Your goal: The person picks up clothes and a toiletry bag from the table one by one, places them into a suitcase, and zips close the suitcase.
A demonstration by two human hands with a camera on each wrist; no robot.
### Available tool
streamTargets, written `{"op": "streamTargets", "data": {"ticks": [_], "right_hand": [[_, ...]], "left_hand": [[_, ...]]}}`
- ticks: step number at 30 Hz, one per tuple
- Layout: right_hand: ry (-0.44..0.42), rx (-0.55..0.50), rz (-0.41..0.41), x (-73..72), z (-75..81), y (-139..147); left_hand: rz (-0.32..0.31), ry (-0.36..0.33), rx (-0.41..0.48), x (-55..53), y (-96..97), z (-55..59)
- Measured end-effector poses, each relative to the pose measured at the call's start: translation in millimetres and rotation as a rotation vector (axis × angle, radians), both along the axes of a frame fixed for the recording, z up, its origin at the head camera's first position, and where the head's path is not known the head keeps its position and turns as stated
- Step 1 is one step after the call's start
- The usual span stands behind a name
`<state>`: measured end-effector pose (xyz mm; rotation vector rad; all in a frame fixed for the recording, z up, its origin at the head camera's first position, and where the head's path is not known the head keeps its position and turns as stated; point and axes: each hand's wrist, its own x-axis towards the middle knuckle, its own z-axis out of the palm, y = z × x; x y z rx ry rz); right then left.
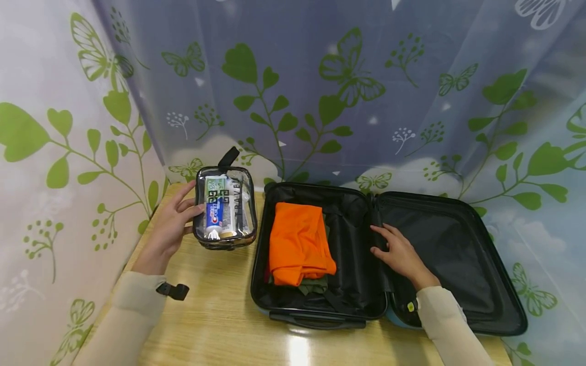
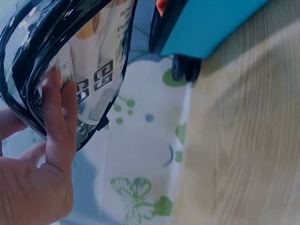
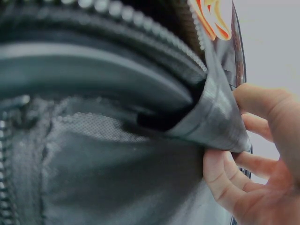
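My left hand (image 1: 176, 221) grips a clear toiletry pouch (image 1: 244, 213) by its left side, thumb over the front and fingers behind. The pouch has black trim, a black strap and "TRAVEL" lettering; a toothpaste tube (image 1: 213, 216) shows through it. In the left wrist view the pouch (image 2: 105, 61) is tilted, raised over the wooden table. My right hand (image 1: 403, 256) rests at the middle seam of an open suitcase (image 1: 352, 244), fingers spread and loosely bent against the black lining (image 3: 213, 117). Folded orange clothing (image 1: 299, 241) lies in the suitcase's left half.
Dark green cloth (image 1: 315, 284) peeks from under the orange clothing. The suitcase lid (image 1: 448, 254) lies spread to the right. Its handle (image 1: 318, 320) faces the near side of the wooden table (image 1: 220, 315). Butterfly-patterned curtains (image 1: 293, 76) enclose the back and sides.
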<state>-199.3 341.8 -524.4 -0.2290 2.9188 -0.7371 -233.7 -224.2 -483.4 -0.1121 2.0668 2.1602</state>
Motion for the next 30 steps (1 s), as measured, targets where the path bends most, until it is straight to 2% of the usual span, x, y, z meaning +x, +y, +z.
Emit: {"op": "streamTargets", "data": {"ticks": [21,30], "right_hand": [[-0.011,-0.01,-0.004,0.4,-1.0,0],[-0.028,-0.021,-0.01,1.1,1.5,-1]], "left_hand": [[-0.103,0.01,-0.047,-5.8,70.3,8.7],[-0.119,0.0,-0.036,-7.4,94.1,10.3]]}}
